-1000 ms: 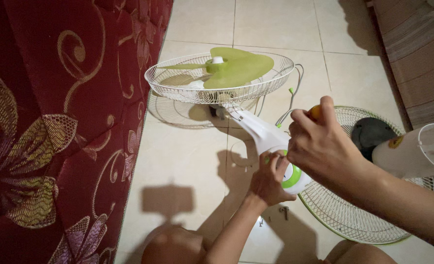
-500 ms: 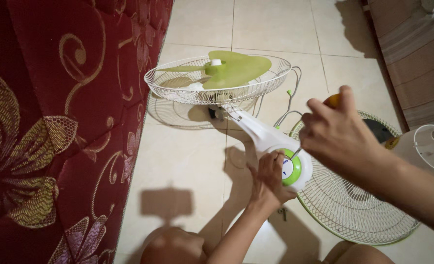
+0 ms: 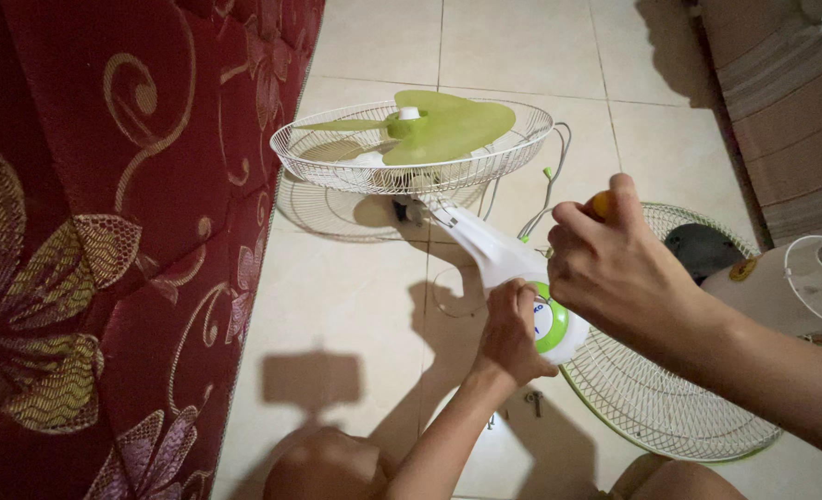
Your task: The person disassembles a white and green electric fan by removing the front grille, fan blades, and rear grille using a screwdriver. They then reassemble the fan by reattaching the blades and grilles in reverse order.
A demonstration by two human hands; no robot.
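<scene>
A white fan body (image 3: 485,245) with green blades (image 3: 439,125) in a wire half-cage (image 3: 337,157) lies tilted above the tiled floor. My left hand (image 3: 508,333) grips its lower end by the round green-and-white dial (image 3: 550,319). My right hand (image 3: 615,264) is closed around a tool with an orange handle (image 3: 600,204), just above and to the right of the dial. The tool's tip is hidden behind my fingers.
A red quilted mattress (image 3: 105,241) with gold flowers stands on the left. The detached front grille (image 3: 670,389) lies on the floor at right, next to a white fan base (image 3: 781,282). A small screw (image 3: 534,400) lies on the tiles. My knees (image 3: 328,468) are at the bottom.
My right hand with the orange-handled tool moved right, then came back over the dial. My left hand shifted its grip lower on the fan's end.
</scene>
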